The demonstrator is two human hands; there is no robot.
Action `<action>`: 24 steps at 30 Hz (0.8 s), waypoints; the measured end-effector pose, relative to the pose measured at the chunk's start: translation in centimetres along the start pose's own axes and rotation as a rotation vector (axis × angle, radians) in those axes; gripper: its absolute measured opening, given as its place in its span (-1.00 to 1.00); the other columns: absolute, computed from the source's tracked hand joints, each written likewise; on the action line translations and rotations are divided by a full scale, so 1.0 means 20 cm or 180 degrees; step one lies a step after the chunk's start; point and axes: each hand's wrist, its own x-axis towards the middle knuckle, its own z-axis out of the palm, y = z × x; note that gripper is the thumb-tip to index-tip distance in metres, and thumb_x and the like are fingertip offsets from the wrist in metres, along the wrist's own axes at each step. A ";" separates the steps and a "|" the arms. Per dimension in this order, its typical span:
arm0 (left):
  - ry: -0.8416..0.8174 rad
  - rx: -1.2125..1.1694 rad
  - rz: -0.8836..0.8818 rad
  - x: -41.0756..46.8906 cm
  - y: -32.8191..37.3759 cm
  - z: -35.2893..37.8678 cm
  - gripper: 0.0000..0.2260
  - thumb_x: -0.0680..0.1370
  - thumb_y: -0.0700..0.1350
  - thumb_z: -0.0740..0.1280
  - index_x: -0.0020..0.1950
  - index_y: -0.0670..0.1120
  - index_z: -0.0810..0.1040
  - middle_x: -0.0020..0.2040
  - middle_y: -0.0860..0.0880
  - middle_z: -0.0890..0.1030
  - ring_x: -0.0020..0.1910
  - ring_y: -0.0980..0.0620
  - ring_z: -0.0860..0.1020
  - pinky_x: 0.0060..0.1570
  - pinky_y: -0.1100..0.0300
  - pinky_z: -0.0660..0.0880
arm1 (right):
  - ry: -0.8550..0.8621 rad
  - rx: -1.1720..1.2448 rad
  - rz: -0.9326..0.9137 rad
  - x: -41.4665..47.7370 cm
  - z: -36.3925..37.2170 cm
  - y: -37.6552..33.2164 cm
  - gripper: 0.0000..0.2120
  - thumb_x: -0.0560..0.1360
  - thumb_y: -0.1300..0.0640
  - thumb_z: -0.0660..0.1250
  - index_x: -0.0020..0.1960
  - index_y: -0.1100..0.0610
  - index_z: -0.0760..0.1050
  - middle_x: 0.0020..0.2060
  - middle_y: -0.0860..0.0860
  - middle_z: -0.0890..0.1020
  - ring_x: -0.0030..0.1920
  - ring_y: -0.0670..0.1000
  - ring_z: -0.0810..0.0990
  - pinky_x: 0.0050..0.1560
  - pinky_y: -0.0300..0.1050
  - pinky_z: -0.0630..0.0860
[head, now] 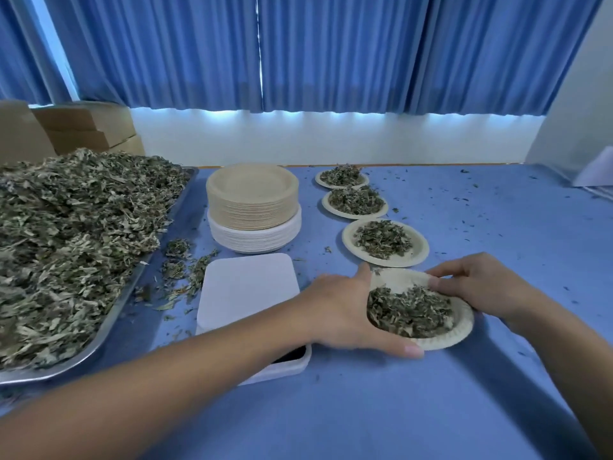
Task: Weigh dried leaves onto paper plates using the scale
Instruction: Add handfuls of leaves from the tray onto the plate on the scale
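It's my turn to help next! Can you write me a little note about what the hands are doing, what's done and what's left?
Left hand: grips the left rim of the fourth plate, which holds leaves.
Right hand: grips its far right rim.
Things: this plate is right of the scale, whose platform is bare. The plate stack is behind the scale, and the tray heaped with dried leaves is on the left.
Done: three filled plates in a row beyond.
Left: probably line this plate up, then weigh more.

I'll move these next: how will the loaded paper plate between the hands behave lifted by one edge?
Probably light: thin paper plate under loose dried leaves. It may sag held one-sided; left hand and right hand both grip its rim. Tilting would likely spill flakes.
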 end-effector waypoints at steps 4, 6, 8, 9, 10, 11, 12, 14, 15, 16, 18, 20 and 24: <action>0.0168 0.0349 0.0115 0.03 0.05 0.05 0.21 0.18 0.62 0.34 0.59 -0.03 0.00 0.35 -0.05 0.49 0.35 -0.13 0.35 0.26 0.04 0.35 | -0.0088 -0.0062 0.0163 0.04 -0.05 0.06 -0.95 0.53 0.15 0.50 -0.06 0.03 0.73 -0.43 0.12 0.57 -0.45 0.04 0.35 -0.50 -0.21 0.31; 0.0267 0.0434 0.0148 0.03 0.09 0.07 0.23 0.21 0.61 0.32 0.62 -0.07 -0.05 0.39 -0.08 0.47 0.39 -0.13 0.34 0.39 -0.02 0.23 | -0.0041 -0.0055 0.0209 0.05 -0.08 0.08 -0.97 0.51 0.10 0.53 -0.07 0.00 0.74 -0.41 0.10 0.60 -0.37 0.06 0.36 -0.45 -0.18 0.29; 0.0335 0.0537 0.0178 0.03 0.11 0.09 0.24 0.24 0.60 0.31 0.64 -0.11 -0.09 0.42 -0.11 0.45 0.45 -0.13 0.33 0.53 -0.08 0.06 | 0.0067 -0.0170 0.0171 0.06 -0.09 0.08 -0.98 0.50 0.08 0.53 -0.08 -0.02 0.73 -0.44 -0.04 0.64 -0.36 0.06 0.39 -0.43 -0.20 0.28; 0.0369 0.0579 0.0188 0.03 0.12 0.09 0.24 0.25 0.60 0.31 0.64 -0.13 -0.10 0.43 -0.13 0.44 0.47 -0.13 0.32 0.56 -0.09 0.02 | 0.0138 -0.0249 0.0134 0.06 -0.09 0.09 -0.98 0.50 0.09 0.53 -0.08 -0.01 0.73 -0.47 -0.14 0.63 -0.39 0.03 0.42 -0.43 -0.22 0.31; 0.0400 0.0611 0.0192 0.03 0.13 0.10 0.24 0.27 0.60 0.30 0.64 -0.14 -0.11 0.44 -0.16 0.43 0.48 -0.14 0.30 0.57 -0.10 0.00 | 0.0219 -0.0326 0.0093 0.08 -0.08 0.09 -0.98 0.51 0.11 0.52 -0.08 0.00 0.72 -0.50 -0.21 0.61 -0.42 -0.03 0.47 -0.41 -0.23 0.34; 0.0428 0.0637 0.0193 0.03 0.14 0.10 0.24 0.28 0.59 0.29 0.64 -0.15 -0.12 0.46 -0.19 0.41 0.49 -0.16 0.28 0.57 -0.10 0.00 | 0.0318 -0.0401 0.0056 0.09 -0.08 0.10 -0.97 0.51 0.12 0.52 -0.08 0.01 0.72 -0.51 -0.24 0.59 -0.41 -0.10 0.51 -0.35 -0.22 0.37; 0.0469 0.0653 0.0206 0.03 0.15 0.11 0.23 0.29 0.59 0.29 0.64 -0.16 -0.12 0.46 -0.21 0.39 0.49 -0.17 0.27 0.57 -0.10 0.01 | 0.0431 -0.0463 0.0030 0.10 -0.07 0.10 -0.95 0.51 0.13 0.52 -0.09 -0.01 0.71 -0.47 -0.24 0.60 -0.35 -0.12 0.56 -0.26 -0.20 0.41; 0.0553 0.0617 0.0240 0.04 0.16 0.13 0.21 0.32 0.57 0.28 0.64 -0.18 -0.12 0.45 -0.23 0.39 0.47 -0.18 0.28 0.55 -0.08 0.07 | 0.0663 -0.0544 0.0039 0.11 -0.05 0.11 -0.91 0.50 0.13 0.53 -0.15 -0.05 0.70 -0.32 -0.09 0.66 -0.21 -0.01 0.61 -0.17 -0.14 0.44; 0.0571 0.0569 0.0259 0.04 0.17 0.13 0.20 0.33 0.56 0.30 0.64 -0.18 -0.12 0.43 -0.23 0.39 0.45 -0.18 0.29 0.53 -0.05 0.11 | 0.0753 -0.0567 0.0051 0.12 -0.04 0.10 -0.89 0.49 0.12 0.53 -0.17 -0.07 0.69 -0.28 -0.02 0.68 -0.21 0.02 0.62 -0.20 -0.14 0.43; 0.0581 0.0513 0.0278 0.04 0.17 0.14 0.20 0.33 0.54 0.32 0.64 -0.17 -0.12 0.41 -0.22 0.40 0.43 -0.17 0.30 0.50 -0.03 0.14 | 0.0815 -0.0602 0.0054 0.12 -0.04 0.10 -0.88 0.49 0.11 0.53 -0.18 -0.07 0.69 -0.27 0.01 0.69 -0.22 0.02 0.62 -0.24 -0.15 0.42; 0.0587 0.0358 0.0319 0.05 0.16 0.15 0.20 0.33 0.51 0.38 0.64 -0.15 -0.13 0.39 -0.18 0.39 0.42 -0.15 0.29 0.48 0.01 0.19 | 0.0849 -0.0739 0.0051 0.12 -0.03 0.09 -0.88 0.49 0.08 0.53 -0.19 -0.09 0.67 -0.25 0.02 0.70 -0.22 0.01 0.62 -0.27 -0.18 0.40; 0.0541 0.0095 0.0357 0.06 0.14 0.15 0.18 0.33 0.45 0.43 0.64 -0.13 -0.12 0.41 -0.13 0.35 0.45 -0.11 0.25 0.47 0.04 0.21 | 0.0898 -0.0928 0.0096 0.12 -0.02 0.07 -0.95 0.50 0.07 0.51 -0.12 -0.07 0.68 -0.20 0.01 0.70 -0.16 0.04 0.64 -0.20 -0.14 0.46; 0.0320 -0.0628 0.0255 0.06 0.04 0.07 0.04 0.30 0.42 0.50 0.56 -0.10 0.15 0.43 0.04 0.33 0.47 0.04 0.27 0.34 0.11 0.33 | 0.1393 -0.1417 -0.0129 0.08 0.04 -0.03 -0.84 0.54 0.07 0.42 0.10 -0.01 0.67 0.03 0.05 0.67 0.02 0.14 0.62 -0.07 -0.04 0.49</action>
